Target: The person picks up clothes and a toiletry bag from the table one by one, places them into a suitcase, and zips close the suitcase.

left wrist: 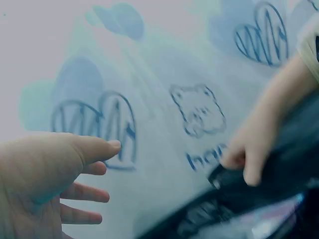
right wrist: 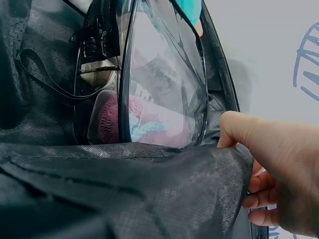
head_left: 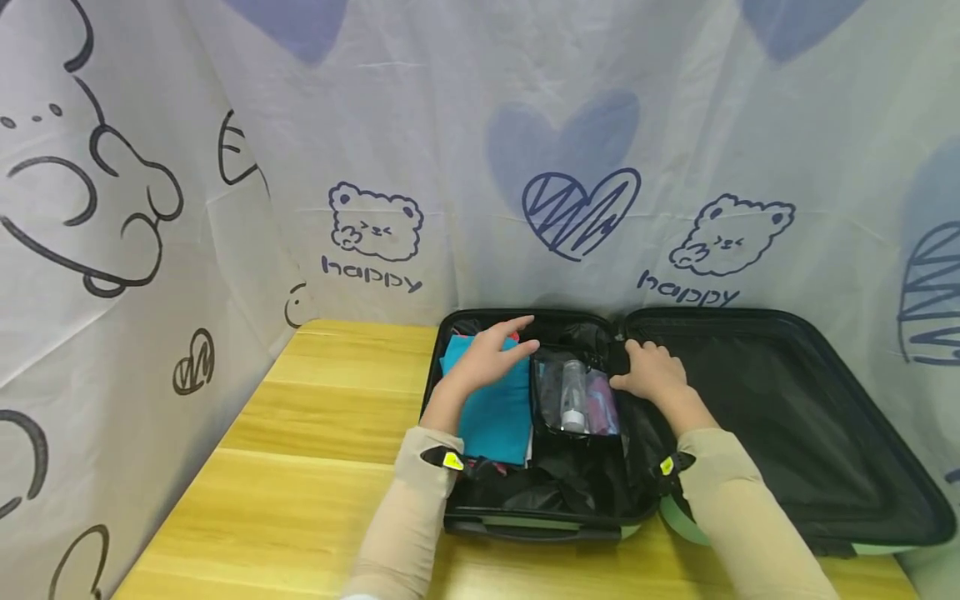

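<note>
Head view: an open suitcase lies flat on the wooden counter, both halves spread, so the contents are reachable from above. The left half holds a folded teal garment and, just beside it, a clear toiletry pouch with a small bottle inside. The left hand rests flat on the teal garment, fingers straight and spread, likely pressing it down to keep it packed flat. The right hand sits at the centre hinge line, fingers curled onto the black lining fabric beside the pouch.

Left wrist view: blurry. The left hand shows open, fingers extended, holding nothing. The right hand is opposite, fingertips bent down onto the dark suitcase edge. A printed cloth backdrop hangs behind.

Right wrist view: the right hand pinches the black lining fabric, thumb on top, pulling it up alongside the clear toiletry pouch, which stands on edge; pink items show through it.
</note>
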Tool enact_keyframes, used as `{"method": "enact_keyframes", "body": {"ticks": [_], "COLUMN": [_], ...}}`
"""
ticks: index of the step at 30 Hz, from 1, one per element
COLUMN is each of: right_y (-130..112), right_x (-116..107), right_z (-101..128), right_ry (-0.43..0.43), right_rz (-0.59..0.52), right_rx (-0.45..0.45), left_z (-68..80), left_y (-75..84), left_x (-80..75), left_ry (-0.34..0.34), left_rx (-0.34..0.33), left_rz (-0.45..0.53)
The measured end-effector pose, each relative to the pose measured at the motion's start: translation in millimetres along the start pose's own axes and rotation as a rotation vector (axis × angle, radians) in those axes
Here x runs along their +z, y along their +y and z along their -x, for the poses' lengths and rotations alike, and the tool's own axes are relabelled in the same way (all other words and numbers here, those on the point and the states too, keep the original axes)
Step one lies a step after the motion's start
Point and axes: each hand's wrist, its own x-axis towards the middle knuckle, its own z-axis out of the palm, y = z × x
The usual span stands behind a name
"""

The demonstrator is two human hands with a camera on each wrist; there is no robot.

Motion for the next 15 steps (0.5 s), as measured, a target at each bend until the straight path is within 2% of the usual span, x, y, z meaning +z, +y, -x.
{"method": "enact_keyframes", "body": {"ticks": [6,10,15], "right_y": [0,0,2], "right_x": [1,1,0], "right_z": [-1,-1,0], "right_ry": [-0.009,-0.011,-0.004], "right_rz": [0.004,-0.003,-0.006], "right_rx": [-0.003,0.0,0.01], "left_z": [21.3,38.2,60.6], "left_y": [11.2,14.9,16.1], "left_x": [-21.0,-32.9,-45.9], "left_ry": [0.095,0.132,0.169], "left_rx": [0.042,0.082,0.087], "left_rz": [0.019,0.059,0.095]}}
